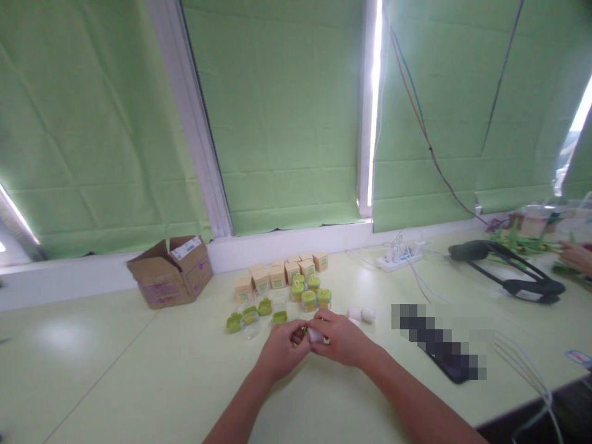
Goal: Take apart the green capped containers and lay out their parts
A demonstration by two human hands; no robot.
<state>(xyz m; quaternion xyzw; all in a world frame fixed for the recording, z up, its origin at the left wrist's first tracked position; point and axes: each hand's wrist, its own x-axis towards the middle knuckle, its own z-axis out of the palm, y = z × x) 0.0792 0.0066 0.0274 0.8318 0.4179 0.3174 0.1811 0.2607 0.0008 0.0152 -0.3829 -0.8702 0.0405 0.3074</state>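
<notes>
While both hands meet just below the middle of the frame, the left hand (280,350) and the right hand (340,338) are pressed fingertip to fingertip around a small white object (316,335), low over the pale green surface (139,382). Each grip is curled tight, fingers closed in on that little white piece from either side; a speck of yellow-green shows between the thumbs, too small to make out. Both forearms run in from the bottom edge.

Just above the hands, a cluster of small jars with green lids (309,297) stands near the centre of the frame, a few of them packed together. To their left, loose green lids (234,322) and a clear jar (251,327) lie on the surface, close to the left hand but apart from it. Behind all that, a curved row of small tan boxes (277,276) with green labels lines up toward the window sill. Just right of the right hand, two pale pinkish-white lumps (361,314) rest side by side.

Off at left centre, an open cardboard box (171,271) sits against the sill. Over at right centre, a white power strip (398,258) with cables trailing off, then a black headset-like frame (509,268) further right. At the far right edge, another person's hand (576,256) rests near some green stems. Green blinds (287,105) fill the whole upper half.
</notes>
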